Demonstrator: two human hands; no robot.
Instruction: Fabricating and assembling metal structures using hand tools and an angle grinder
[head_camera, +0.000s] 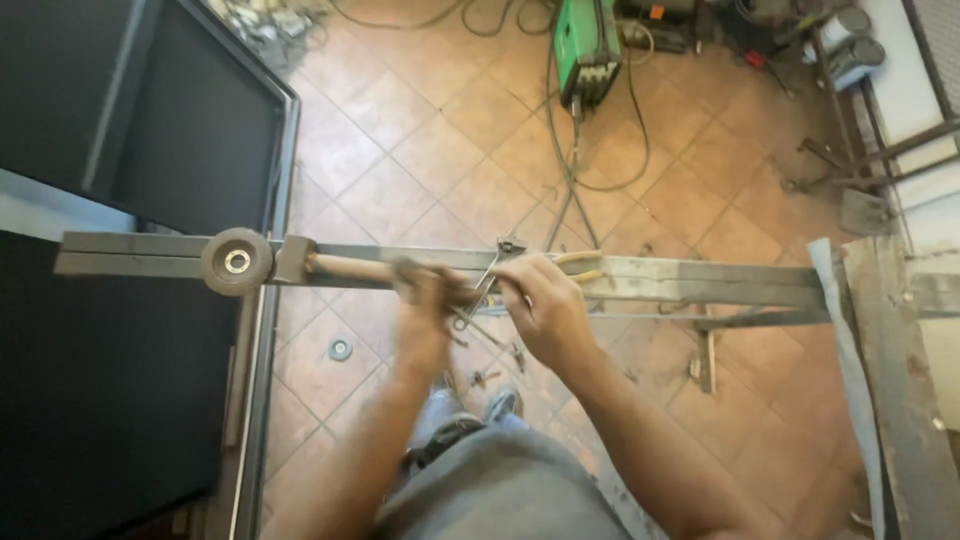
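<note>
**Both hands meet on the thin rod, bar running straight across**

Nearest to me I see the two forearms rising from the bottom edge and closing toward each other over the tiled floor (430, 150). My left hand (428, 305) is curled shut around the near end of a wooden handle (345, 268), though motion blur smears the fingers and I cannot tell how tight the grip is. My right hand (545, 305) sits just beside it, fingers bent and pinched on a thin metal rod (487, 280) that slants up between the two hands toward a small clamp-like piece at its top. Something yellow pokes out past the right hand's knuckles; I cannot tell what it is.

The relation that counts: everything lies along one left-to-right line. The long metal bar (720, 285) spans the view crosswise, directly under both hands, and the wooden handle lies along that same axis, leading left from my left hand to a round grinding disc (237, 262) resting on the bar. So the disc lies well to the left, and the left hand is the nearer one. The right hand is nearer the rod.

Farther off, a green welding machine (586, 45) stands on the floor with cables trailing toward the bar.
</note>
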